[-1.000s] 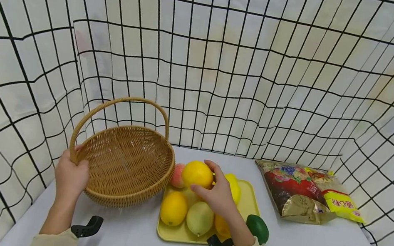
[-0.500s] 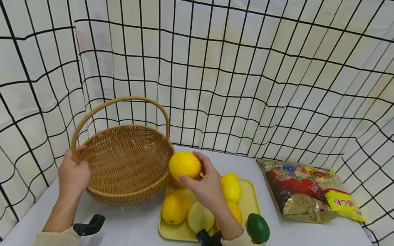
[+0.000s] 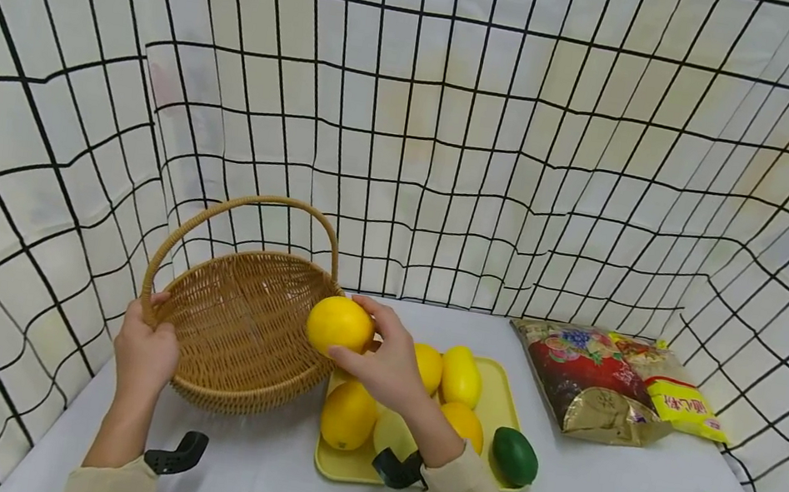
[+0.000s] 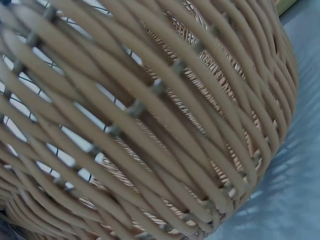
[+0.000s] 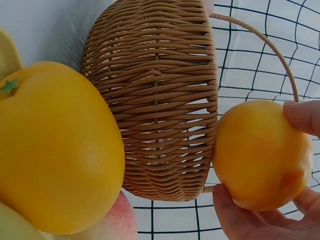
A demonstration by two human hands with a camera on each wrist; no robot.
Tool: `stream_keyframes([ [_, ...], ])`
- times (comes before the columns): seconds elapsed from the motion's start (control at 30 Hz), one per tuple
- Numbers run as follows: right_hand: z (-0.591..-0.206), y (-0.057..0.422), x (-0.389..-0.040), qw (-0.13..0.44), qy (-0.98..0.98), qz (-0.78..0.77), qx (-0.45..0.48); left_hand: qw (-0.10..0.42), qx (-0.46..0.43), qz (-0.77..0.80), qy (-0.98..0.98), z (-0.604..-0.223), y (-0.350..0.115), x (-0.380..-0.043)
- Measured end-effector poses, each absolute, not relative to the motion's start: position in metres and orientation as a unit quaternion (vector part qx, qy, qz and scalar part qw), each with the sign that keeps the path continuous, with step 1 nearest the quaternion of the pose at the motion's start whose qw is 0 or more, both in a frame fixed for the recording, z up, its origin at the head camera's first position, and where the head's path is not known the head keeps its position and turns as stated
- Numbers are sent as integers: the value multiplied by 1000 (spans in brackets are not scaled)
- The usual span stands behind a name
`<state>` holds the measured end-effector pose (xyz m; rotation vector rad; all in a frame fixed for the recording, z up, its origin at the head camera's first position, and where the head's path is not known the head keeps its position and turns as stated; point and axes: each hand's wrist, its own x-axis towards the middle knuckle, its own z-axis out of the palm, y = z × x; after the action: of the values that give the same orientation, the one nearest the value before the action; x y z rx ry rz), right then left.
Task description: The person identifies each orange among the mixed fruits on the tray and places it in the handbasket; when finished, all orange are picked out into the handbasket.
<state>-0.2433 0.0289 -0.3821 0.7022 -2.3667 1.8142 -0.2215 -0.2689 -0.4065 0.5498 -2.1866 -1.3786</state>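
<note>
Right hand (image 3: 386, 368) grips a smooth, round yellow fruit (image 3: 337, 328), likely slippery, best cupped mid-girth; left hand (image 3: 148, 350) grips a brown wicker basket (image 3: 242, 330).

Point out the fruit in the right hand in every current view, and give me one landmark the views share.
Head: left of centre, the yellow fruit in the right hand overlaps the right rim of the wicker basket.
Left wrist: not visible; basket weave fills most of the picture.
Right wrist: right side, below mid-height, the yellow fruit is between thumb and fingers.
Shared landmark: the wicker basket, in all three views.
</note>
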Motion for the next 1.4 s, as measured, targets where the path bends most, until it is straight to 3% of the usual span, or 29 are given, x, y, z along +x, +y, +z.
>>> stream_keyframes([
  [0.37,-381,11,-248,16,-787,565,247,280,207,-503,-791,-413,-267,-224],
  [0.63,-380,0,-252,4,-788,552,273,357,170,-497,-773,-416,-266,-227],
  [0.9,-380,-16,-250,-4,-810,509,293,399,151,-499,-754,-415,-264,-227],
  [1.4,-379,-43,-254,-48,-836,421,347,429,207,-448,-757,-416,-267,-227],
])
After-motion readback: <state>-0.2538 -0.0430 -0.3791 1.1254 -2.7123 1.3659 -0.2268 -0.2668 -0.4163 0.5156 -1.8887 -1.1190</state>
